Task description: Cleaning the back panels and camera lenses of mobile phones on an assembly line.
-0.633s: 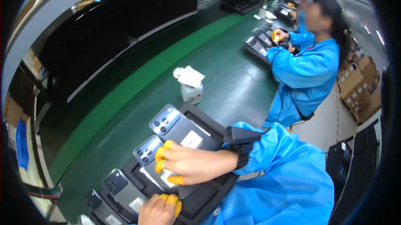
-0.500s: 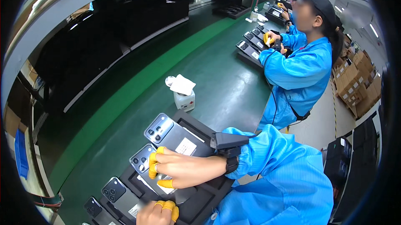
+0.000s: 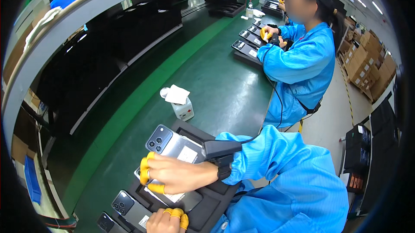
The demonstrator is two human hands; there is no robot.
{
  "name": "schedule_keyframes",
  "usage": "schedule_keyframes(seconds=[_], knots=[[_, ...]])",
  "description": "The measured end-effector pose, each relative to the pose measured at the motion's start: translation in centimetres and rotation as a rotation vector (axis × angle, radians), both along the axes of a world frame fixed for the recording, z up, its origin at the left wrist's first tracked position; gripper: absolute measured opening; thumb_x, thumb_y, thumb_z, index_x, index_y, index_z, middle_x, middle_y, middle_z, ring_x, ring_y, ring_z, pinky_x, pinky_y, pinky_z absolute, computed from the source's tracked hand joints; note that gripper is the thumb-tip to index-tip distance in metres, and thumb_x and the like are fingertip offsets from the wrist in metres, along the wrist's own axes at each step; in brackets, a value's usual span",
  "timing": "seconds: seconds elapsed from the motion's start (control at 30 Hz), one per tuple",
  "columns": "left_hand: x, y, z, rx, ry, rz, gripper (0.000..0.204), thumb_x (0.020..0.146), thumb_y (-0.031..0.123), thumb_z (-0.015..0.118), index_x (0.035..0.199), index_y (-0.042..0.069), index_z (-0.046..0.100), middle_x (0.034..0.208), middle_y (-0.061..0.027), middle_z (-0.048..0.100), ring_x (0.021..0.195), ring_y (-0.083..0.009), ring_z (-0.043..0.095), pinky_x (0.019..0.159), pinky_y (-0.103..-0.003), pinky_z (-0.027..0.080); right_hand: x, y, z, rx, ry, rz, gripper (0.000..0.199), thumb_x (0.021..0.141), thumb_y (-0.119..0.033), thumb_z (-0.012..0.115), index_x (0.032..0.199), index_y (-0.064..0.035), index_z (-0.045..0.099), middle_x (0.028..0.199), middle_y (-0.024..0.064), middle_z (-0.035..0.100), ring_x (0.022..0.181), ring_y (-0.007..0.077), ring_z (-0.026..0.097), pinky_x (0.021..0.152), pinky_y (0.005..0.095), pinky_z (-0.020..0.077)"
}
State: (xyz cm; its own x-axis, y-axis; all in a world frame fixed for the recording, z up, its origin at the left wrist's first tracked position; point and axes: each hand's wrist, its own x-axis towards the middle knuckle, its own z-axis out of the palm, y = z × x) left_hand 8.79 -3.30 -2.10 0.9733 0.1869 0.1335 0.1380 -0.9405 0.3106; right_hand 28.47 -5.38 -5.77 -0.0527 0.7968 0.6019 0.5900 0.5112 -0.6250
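head view: far left, a dark phone (image 3: 108, 223) lies partly cut off by the lower edge; next to it, a grey phone (image 3: 135, 208), camera end up and to the left. then the left hand (image 3: 166, 222), at the lower edge, yellow-capped fingers curled and close together; cannot tell whether they grip anything or touch a phone. just up and right of it is the covered phone (image 3: 191, 200), lying over the black tray (image 3: 212, 207), long axis from upper left (camera end) to lower right. key relation: the right hand (image 3: 179, 173) is nearer, directly over this phone, fingertips at its camera end, so the body runs off down and right from them, beneath thumb and palm; the left hand is beside the lower end. right fingers are bent, thumb apart from the forefinger; cannot tell whether anything is pinched between. further right and up, the uncovered phone (image 3: 173, 141) lies roughly parallel, its upper part clear of the right hand, with the white bottle (image 3: 183, 111) beyond. against the frame half a second back: the camera block of the covered phone showed there beside the fingers; now they hide nearly all of it. bottle and trays appear shifted, consistent with head movement.
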Motion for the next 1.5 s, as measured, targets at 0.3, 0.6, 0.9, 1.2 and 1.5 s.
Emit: schedule_keyframes(seconds=[0.3, 0.6, 0.9, 1.2, 1.5], knots=[[0.1, 0.2, 0.6, 0.058, 0.02, -0.002, 0.01, 0.081, 0.017, 0.066, 0.081, 0.009, 0.059, 0.072, -0.0087, 0.059, 0.07, -0.0274, 0.059, 0.062, -0.039, 0.047, 0.4, -0.4, -0.5, -0.133, -0.011, 0.05, 0.026, 0.083, -0.014, 0.064, 0.097, 0.0046, 0.054, 0.096, 0.0155, 0.048, 0.094, 0.031, 0.047, 0.084, 0.0397, 0.0407], [-0.7, 1.4, 2.0, -0.16, 0.103, 0.124, 0.017, 0.08, 0.015, 0.071, 0.086, 0.005, 0.059, 0.068, -0.0155, 0.063, 0.057, -0.0339, 0.062, 0.051, -0.042, 0.049, 0.3, -1.4, 0.2, -0.5, 0.06, 0.571, 0.038, 0.08, -0.026, 0.071, 0.097, 0.0049, 0.055, 0.101, 0.0174, 0.052, 0.101, 0.0327, 0.048, 0.087, 0.0399, 0.042], [-1.0, 0.1, 3.8, -0.294, 0.086, 0.121, 0.025, 0.087, 0.01, 0.066, 0.108, 0.003, 0.056, 0.091, -0.0161, 0.068, 0.079, -0.0346, 0.066, 0.066, -0.039, 0.052, 0.0, -1.0, 0.1, -0.239, -0.008, 0.441, 0.014, 0.075, -0.002, 0.059, 0.087, 0.0057, 0.055, 0.085, 0.0192, 0.057, 0.086, 0.0375, 0.057, 0.076, 0.0433, 0.0471], [1.3, -0.3, 2.8, 0.094, 0.173, -0.06, 0.027, 0.077, 0.019, 0.071, 0.094, 0.001, 0.061, 0.074, -0.0115, 0.064, 0.062, -0.0283, 0.062, 0.057, -0.038, 0.051, 8.3, -1.4, 6.4, 0.547, -0.149, -0.395, 0.019, 0.072, -0.006, 0.074, 0.089, -0.0075, 0.066, 0.09, 0.0079, 0.064, 0.085, 0.0263, 0.061, 0.076, 0.0341, 0.0486], [8.6, -1.4, -0.5, 0.115, 0.108, -0.017, 0.036, 0.083, 0.035, 0.067, 0.088, 0.0, 0.059, 0.072, -0.0138, 0.062, 0.068, -0.029, 0.064, 0.061, -0.037, 0.052, 8.1, -7.3, 1.4, -0.205, -0.351, 0.075, 0.037, 0.073, -0.003, 0.069, 0.108, -0.0048, 0.058, 0.107, 0.0121, 0.059, 0.104, 0.0337, 0.055, 0.086, 0.0392, 0.0482]])
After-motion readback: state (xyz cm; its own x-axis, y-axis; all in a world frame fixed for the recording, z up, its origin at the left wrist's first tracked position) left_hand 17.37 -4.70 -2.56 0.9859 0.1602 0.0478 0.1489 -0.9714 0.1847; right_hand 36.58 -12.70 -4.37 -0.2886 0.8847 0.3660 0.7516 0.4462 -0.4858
